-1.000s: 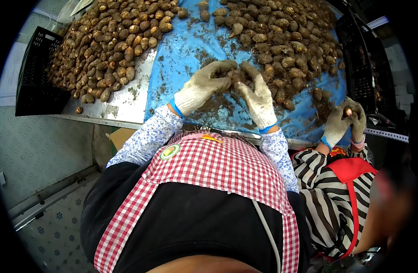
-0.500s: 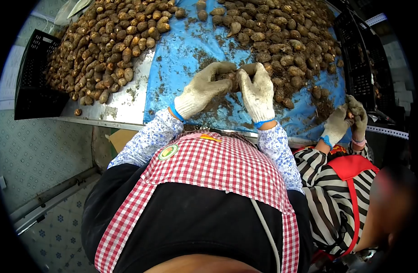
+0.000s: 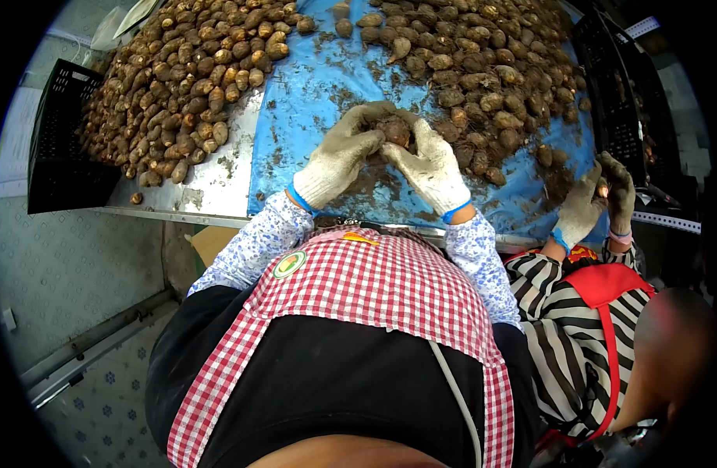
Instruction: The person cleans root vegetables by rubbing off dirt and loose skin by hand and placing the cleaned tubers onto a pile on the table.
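Observation:
Between my two gloved hands is a brown, round taro corm [image 3: 395, 131], held above the dirt-strewn blue sheet. My left hand [image 3: 344, 148] wraps round its left side, and my right hand [image 3: 427, 164] closes on its right side with the thumb across the front. Both gloves are white knit with soiled grey fingers. Just beyond my right hand lies a heap of rough, hairy taro corms [image 3: 483, 86]. A second heap of smoother, cleaner taro corms [image 3: 187, 86] rests to the left on bare metal.
A black crate [image 3: 58, 132] stands at the table's left end, and more black crates [image 3: 616, 86] are at the right. Beside me on the right, a co-worker's gloved hands [image 3: 596, 199] hold a small piece. Loose soil lies over the blue sheet [image 3: 284, 148].
My right hand has turned and opened away from the top of the corm, so more of the corm shows. The co-worker's hands have shifted slightly upward.

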{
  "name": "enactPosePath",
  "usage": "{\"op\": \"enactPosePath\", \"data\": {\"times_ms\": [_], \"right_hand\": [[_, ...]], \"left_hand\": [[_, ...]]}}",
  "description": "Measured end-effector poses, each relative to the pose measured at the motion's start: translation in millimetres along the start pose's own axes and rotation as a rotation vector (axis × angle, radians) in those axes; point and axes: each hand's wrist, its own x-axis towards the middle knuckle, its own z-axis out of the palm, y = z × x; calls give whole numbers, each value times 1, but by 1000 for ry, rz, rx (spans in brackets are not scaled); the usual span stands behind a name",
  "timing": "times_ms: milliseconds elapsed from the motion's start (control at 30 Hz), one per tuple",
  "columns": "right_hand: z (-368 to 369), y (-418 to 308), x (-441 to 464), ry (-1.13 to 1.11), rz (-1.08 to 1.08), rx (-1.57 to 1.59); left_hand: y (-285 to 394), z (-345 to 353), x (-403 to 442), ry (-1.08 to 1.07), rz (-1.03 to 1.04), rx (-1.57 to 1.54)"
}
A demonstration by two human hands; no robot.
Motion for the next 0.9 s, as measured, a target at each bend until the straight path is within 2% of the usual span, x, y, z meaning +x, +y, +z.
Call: {"op": "enactPosePath", "data": {"times_ms": [33,133,233,267,367,400,500,533,633,667,733,800,867,900], "right_hand": [[-1,-6,0,17,49,-119],[-1,-11,2,39,-78,-182],[8,-2,0,93,-322,-439],[8,-1,0,93,-354,-411],[8,-15,0,81,-112,-284],[9,-6,2,121,-101,-117],[4,9,1,241,-126,-194],[0,2,-2,195,-34,-189],[3,-1,-1,147,-65,-168],[7,0,-1,195,-124,-235],[7,-7,2,170,-90,-219],[9,-10,3,144,-56,-233],[14,-5,3,111,-28,-274],[24,-2,3,126,-192,-438]], "left_hand": [[-1,2,3,28,-14,-32],[-6,1,12,133,-50,-141],[-16,-2,25,227,-39,-283],[-15,-7,23,199,-57,-175],[-14,0,28,273,-174,-523],[-16,-4,29,315,-263,-627],[-18,-9,22,-50,-200,-599],[-18,-5,17,-78,-108,-356],[-11,6,14,33,-46,-279],[-6,10,13,60,-35,-275],[-3,12,12,36,93,-63],[-11,7,13,37,246,281],[-36,-13,18,71,425,756],[-36,-15,20,94,431,910]]}}
